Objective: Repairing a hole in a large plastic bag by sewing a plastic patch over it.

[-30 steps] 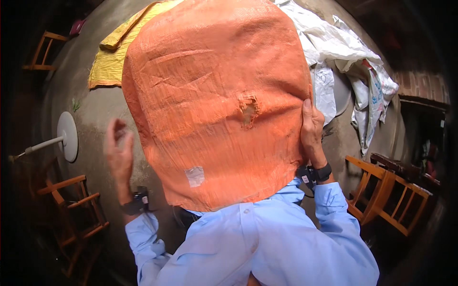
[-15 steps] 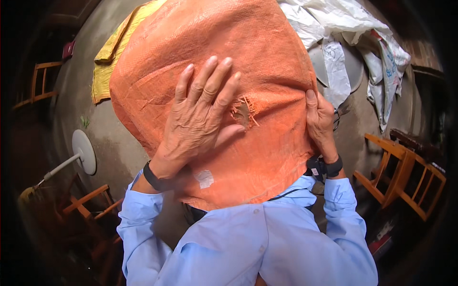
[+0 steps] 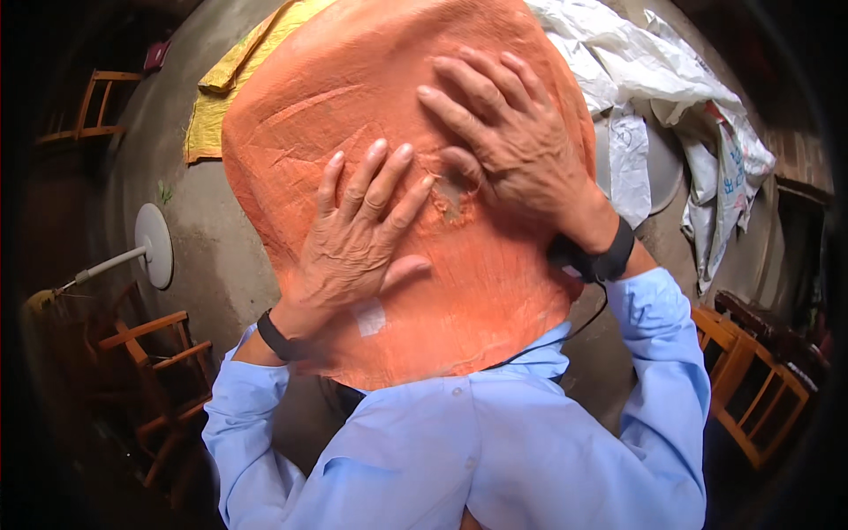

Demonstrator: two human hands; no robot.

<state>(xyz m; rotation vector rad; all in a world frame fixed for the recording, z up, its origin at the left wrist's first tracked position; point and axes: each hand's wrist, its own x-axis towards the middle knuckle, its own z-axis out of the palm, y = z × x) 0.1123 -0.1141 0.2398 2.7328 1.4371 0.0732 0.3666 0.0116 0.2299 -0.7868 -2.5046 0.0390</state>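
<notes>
An orange woven sack [image 3: 353, 97] is spread out in front of me, its near edge against my shirt. Near its middle is a frayed hole [image 3: 452, 201] with loose strands around it. My left hand [image 3: 358, 230] lies flat on the sack to the left of the hole, fingers apart. Just right of and beyond the hole, my right hand [image 3: 521, 146] rests on the fabric with its fingers spread and its thumb close to the torn edge. A small pale patch [image 3: 370, 317] shows on the sack below my left wrist. What supports the sack is hidden.
A yellow woven sack [image 3: 205, 124] lies on the floor at the far left. White sacks [image 3: 658, 75] are heaped over a round grey surface [image 3: 664, 168] at the far right. Wooden chairs [image 3: 755, 389] stand at both sides, and a white disc on a pole [image 3: 155, 246] is at left.
My right hand has let go of the sack's right edge and moved left and away from me onto its surface. My left hand stays flat beside the hole. The fabric looks smoother.
</notes>
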